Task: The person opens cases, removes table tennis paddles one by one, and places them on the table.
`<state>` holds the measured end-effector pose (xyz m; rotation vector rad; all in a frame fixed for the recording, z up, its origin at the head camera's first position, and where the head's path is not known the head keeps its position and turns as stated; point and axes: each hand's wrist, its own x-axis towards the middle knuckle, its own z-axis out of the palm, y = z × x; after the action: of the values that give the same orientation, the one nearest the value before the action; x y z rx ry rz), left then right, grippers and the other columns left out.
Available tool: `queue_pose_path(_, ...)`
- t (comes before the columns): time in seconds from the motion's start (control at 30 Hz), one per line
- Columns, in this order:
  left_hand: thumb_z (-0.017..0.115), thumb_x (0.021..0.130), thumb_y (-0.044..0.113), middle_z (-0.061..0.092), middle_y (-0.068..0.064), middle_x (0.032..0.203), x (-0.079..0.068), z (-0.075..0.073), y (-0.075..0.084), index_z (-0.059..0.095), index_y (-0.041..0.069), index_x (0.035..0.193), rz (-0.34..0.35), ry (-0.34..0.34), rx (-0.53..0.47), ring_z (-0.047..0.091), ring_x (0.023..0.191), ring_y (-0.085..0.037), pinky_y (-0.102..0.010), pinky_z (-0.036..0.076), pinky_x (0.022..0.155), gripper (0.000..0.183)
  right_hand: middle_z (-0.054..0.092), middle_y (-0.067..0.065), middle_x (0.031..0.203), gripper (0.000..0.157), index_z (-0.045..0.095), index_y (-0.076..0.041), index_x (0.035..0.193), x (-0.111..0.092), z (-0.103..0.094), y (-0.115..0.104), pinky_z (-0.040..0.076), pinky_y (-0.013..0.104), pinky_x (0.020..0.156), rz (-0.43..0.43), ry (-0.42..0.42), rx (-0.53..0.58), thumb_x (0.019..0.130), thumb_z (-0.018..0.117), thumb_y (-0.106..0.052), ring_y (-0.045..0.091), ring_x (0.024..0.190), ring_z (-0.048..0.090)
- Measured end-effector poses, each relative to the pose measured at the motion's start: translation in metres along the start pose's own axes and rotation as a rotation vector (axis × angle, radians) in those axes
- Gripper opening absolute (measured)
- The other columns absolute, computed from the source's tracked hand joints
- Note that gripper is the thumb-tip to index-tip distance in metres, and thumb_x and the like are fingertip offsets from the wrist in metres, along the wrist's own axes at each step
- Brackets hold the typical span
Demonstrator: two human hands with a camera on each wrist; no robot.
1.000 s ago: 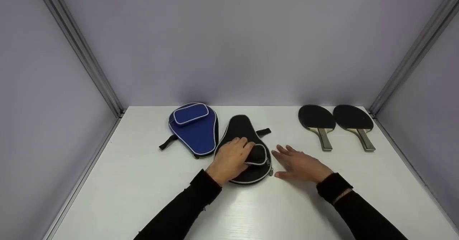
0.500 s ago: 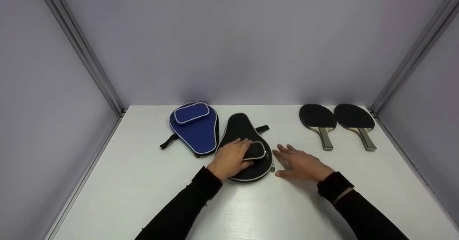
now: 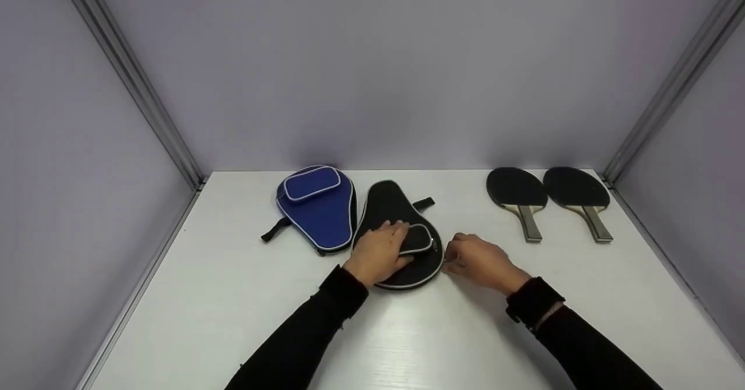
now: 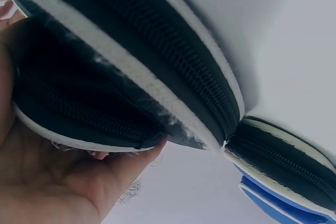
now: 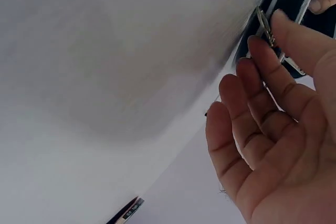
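A black table tennis paddle case [image 3: 385,201] with white piping lies on the white table, its narrow end pointing away. My left hand [image 3: 378,255] lies over it and grips its raised small pocket [image 3: 418,240], fingers on top and thumb along the near edge. In the left wrist view, the pocket's zipper [image 4: 86,116] shows above the thumb. At the case's right edge is my right hand [image 3: 480,262], fingers bent. Its thumb and index finger pinch a metal zipper pull [image 5: 264,24], seen in the right wrist view.
A blue paddle case [image 3: 326,218] with a black strap lies just left of the black one. Two black paddles, one nearer [image 3: 515,187] and one further right [image 3: 576,187], lie at the back right. Grey walls [image 3: 372,75] enclose the table's back and sides.
My right hand's fingers, spread beside the case before, have closed in on the zipper pull at its edge. The black case has shifted slightly away under my left hand.
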<state>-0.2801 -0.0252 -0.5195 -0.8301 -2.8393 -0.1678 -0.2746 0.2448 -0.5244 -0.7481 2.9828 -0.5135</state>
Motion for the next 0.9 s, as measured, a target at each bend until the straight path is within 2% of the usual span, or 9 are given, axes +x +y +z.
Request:
queue_pose_path(0.17, 0.08, 0.112, 0.049, 0.072, -0.019, 0.165, 0.004, 0.005, 0.002, 0.062, 0.002, 0.164, -0.019, 0.006, 0.021, 0.075, 0.149, -0.038, -0.056, 0.069, 0.115, 0.072, 0.074, 0.001, 0.092, 0.008, 0.078, -0.01, 0.095, 0.006, 0.001, 0.0, 0.058, 0.037, 0.072, 0.018, -0.02, 0.048, 0.102, 0.081, -0.008, 0.014, 0.083, 0.066)
queue_pose_path(0.23, 0.081, 0.112, 0.048, 0.071, -0.019, 0.166, 0.005, -0.002, 0.007, 0.062, 0.001, 0.165, -0.042, -0.015, 0.016, 0.074, 0.151, -0.039, -0.057, 0.068, 0.118, 0.073, 0.072, 0.001, 0.086, 0.008, 0.076, -0.009, 0.094, 0.007, 0.001, 0.001, 0.054, 0.035, 0.07, 0.037, -0.012, 0.067, 0.102, 0.078, -0.007, 0.014, 0.078, 0.062)
queue_pose_path(0.4, 0.081, 0.112, 0.05, 0.07, -0.017, 0.168, 0.01, 0.0, 0.011, 0.061, 0.003, 0.166, -0.089, -0.023, 0.028, 0.072, 0.153, -0.038, -0.059, 0.067, 0.119, 0.074, 0.066, 0.0, 0.081, 0.011, 0.072, -0.009, 0.095, 0.006, 0.002, 0.002, 0.049, 0.034, 0.067, 0.063, 0.022, 0.087, 0.106, 0.074, -0.005, 0.015, 0.075, 0.058)
queue_pose_path(0.43, 0.079, 0.112, 0.054, 0.069, -0.016, 0.169, 0.015, 0.013, 0.007, 0.06, 0.004, 0.168, -0.097, -0.009, 0.039, 0.071, 0.155, -0.037, -0.059, 0.066, 0.12, 0.077, 0.066, 0.0, 0.081, 0.012, 0.073, -0.008, 0.096, 0.006, 0.002, 0.002, 0.05, 0.035, 0.068, 0.059, 0.028, 0.086, 0.107, 0.074, -0.004, 0.015, 0.075, 0.058)
queue_pose_path(0.63, 0.078, 0.11, 0.063, 0.066, -0.011, 0.174, 0.039, 0.069, -0.011, 0.056, 0.011, 0.173, -0.128, 0.018, 0.046, 0.068, 0.159, -0.035, -0.061, 0.065, 0.122, 0.085, 0.069, 0.001, 0.083, 0.012, 0.075, -0.007, 0.095, 0.004, 0.003, 0.002, 0.055, 0.038, 0.069, 0.032, 0.057, 0.05, 0.106, 0.074, -0.003, 0.014, 0.076, 0.059)
queue_pose_path(0.67, 0.079, 0.109, 0.062, 0.067, -0.01, 0.173, 0.04, 0.068, -0.011, 0.057, 0.012, 0.172, -0.128, 0.014, 0.044, 0.069, 0.157, -0.035, -0.061, 0.066, 0.12, 0.083, 0.069, 0.001, 0.083, 0.012, 0.076, -0.008, 0.095, 0.003, 0.004, 0.002, 0.055, 0.038, 0.069, 0.031, 0.054, 0.043, 0.106, 0.075, -0.003, 0.014, 0.077, 0.06)
queue_pose_path(0.77, 0.077, 0.108, 0.066, 0.069, -0.008, 0.172, 0.045, 0.081, -0.016, 0.057, 0.014, 0.172, -0.12, 0.031, 0.083, 0.071, 0.156, -0.033, -0.059, 0.068, 0.117, 0.085, 0.072, 0.001, 0.085, 0.01, 0.078, -0.008, 0.096, -0.001, 0.005, -0.002, 0.058, 0.037, 0.07, 0.026, 0.04, 0.028, 0.105, 0.077, -0.004, 0.013, 0.078, 0.063)
queue_pose_path(0.9, 0.077, 0.108, 0.067, 0.069, -0.008, 0.171, 0.046, 0.085, -0.017, 0.057, 0.014, 0.172, -0.119, 0.031, 0.085, 0.071, 0.155, -0.033, -0.059, 0.068, 0.116, 0.085, 0.077, 0.001, 0.088, 0.01, 0.079, -0.009, 0.096, -0.008, 0.006, -0.011, 0.061, 0.036, 0.07, -0.009, 0.03, 0.006, 0.104, 0.08, -0.004, 0.013, 0.079, 0.069)
